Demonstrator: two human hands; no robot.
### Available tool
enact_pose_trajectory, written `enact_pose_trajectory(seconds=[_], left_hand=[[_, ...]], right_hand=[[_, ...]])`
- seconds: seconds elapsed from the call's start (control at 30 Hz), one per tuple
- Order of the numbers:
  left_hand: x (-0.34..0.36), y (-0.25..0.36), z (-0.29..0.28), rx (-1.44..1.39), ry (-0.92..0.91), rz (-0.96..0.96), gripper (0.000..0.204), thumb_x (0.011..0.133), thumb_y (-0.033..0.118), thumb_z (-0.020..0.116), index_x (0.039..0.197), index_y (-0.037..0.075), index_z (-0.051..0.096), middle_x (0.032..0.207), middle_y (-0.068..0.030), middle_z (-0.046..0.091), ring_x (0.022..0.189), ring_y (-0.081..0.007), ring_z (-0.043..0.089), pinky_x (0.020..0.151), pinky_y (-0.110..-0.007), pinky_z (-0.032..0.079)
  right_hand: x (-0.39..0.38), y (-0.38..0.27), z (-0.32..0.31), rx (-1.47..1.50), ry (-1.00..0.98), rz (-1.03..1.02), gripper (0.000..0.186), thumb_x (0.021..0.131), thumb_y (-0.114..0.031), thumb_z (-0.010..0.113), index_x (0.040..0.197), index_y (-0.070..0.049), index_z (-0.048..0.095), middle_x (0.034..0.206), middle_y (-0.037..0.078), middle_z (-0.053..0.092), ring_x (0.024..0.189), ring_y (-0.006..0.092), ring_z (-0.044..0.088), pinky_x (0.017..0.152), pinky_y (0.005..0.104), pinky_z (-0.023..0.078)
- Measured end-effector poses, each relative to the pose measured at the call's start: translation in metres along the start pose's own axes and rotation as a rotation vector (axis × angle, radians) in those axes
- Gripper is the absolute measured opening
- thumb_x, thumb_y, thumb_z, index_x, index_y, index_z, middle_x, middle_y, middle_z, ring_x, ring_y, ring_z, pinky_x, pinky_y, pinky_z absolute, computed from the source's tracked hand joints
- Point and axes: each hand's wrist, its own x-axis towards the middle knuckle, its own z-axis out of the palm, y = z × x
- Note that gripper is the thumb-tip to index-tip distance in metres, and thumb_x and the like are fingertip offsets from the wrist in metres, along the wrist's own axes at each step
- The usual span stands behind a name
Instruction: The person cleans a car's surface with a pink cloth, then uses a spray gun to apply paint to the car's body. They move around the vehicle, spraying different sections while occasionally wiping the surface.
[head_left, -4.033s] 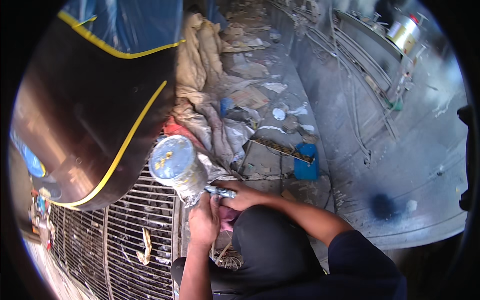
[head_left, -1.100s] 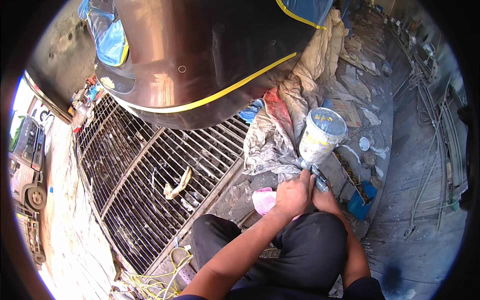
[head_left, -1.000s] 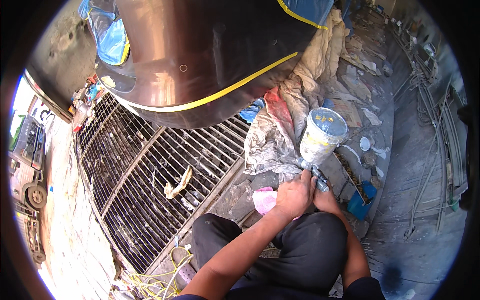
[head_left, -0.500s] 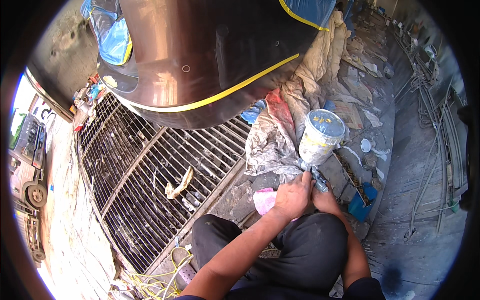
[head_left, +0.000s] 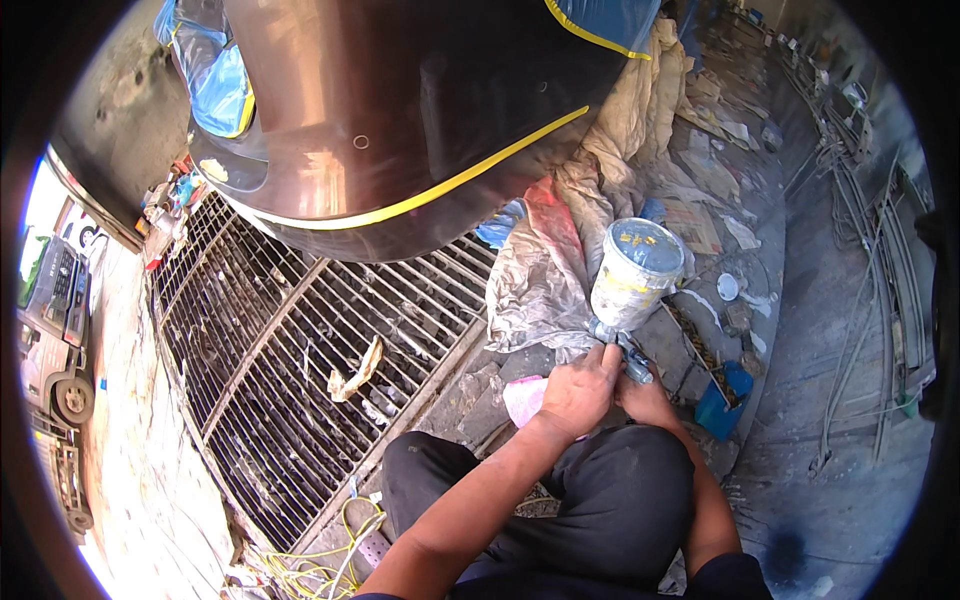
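Close together in front of my knees, both hands are closed around a grey metal tool point(head_left: 635, 370) with a rounded, shiny body. It looks like a spray gun, but my fingers hide much of it. My left hand point(head_left: 580, 388) wraps it from the left, fingers pointing away from me. My right hand point(head_left: 645, 400) grips it from the right and below, partly behind the left. Just beyond the tool stands a white bucket point(head_left: 625, 300) with a clear lid and yellow smears. A pink cloth point(head_left: 524, 400) lies beside my left hand.
A dark glossy body panel point(head_left: 360, 120) edged with yellow tape hangs ahead above a metal floor grate point(head_left: 310, 275). Crumpled cloth sheeting point(head_left: 540, 275) lies left of the bucket. A blue container point(head_left: 722, 405) stands at right. Yellow cord point(head_left: 320, 572) coils at lower left.
The view has shifted very slightly. Both hands stay closed on the grey tool, with only a small change in their position.
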Motion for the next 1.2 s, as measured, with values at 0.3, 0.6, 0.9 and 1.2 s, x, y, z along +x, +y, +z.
enact_pose_trajectory(seconds=[0.3, 0.6, 0.9, 1.2], left_hand=[[0.002, -0.002, -0.01, 0.119, 0.0, 0.123, 0.023, 0.096, 0.013, 0.063, 0.118, 0.007, 0.058, 0.102, -0.0138, 0.068, 0.087, -0.0324, 0.077, 0.071, -0.045, 0.062], [0.004, 0.001, -0.008, 0.26, 0.048, 0.195, 0.023, 0.094, 0.014, 0.063, 0.116, 0.009, 0.059, 0.101, -0.0106, 0.066, 0.086, -0.0285, 0.076, 0.069, -0.041, 0.062], [-0.025, -0.024, -0.03, 0.095, 0.048, -0.085, 0.035, 0.102, 0.033, 0.073, 0.121, 0.006, 0.06, 0.094, -0.0144, 0.076, 0.079, -0.0323, 0.078, 0.065, -0.044, 0.062], [-0.175, -0.111, -0.126, 0.037, 0.199, -0.541, 0.025, 0.104, 0.027, 0.072, 0.109, 0.002, 0.071, 0.088, -0.0235, 0.077, 0.084, -0.0412, 0.078, 0.073, -0.048, 0.062]], right_hand=[[0.0, -0.001, -0.001, 0.052, -0.029, 0.043, 0.023, 0.105, -0.002, 0.067, 0.128, -0.001, 0.063, 0.097, 0.004, 0.07, 0.081, 0.0107, 0.062, 0.067, 0.0328, 0.053], [0.009, 0.047, -0.016, -0.55, 0.038, -0.504, 0.049, 0.098, -0.006, 0.077, 0.143, 0.001, 0.059, 0.121, 0.015, 0.075, 0.107, 0.0217, 0.071, 0.095, 0.0386, 0.058], [0.014, -0.026, 0.003, 0.31, 0.098, 0.137, 0.027, 0.106, -0.013, 0.071, 0.131, -0.007, 0.072, 0.086, -0.001, 0.07, 0.058, 0.0047, 0.051, 0.05, 0.0247, 0.04], [0.126, -0.096, -0.063, 0.494, 0.421, -0.038, 0.031, 0.105, -0.03, 0.075, 0.13, -0.011, 0.072, 0.106, 0.006, 0.075, 0.058, 0.0095, 0.052, 0.049, 0.0267, 0.043]])
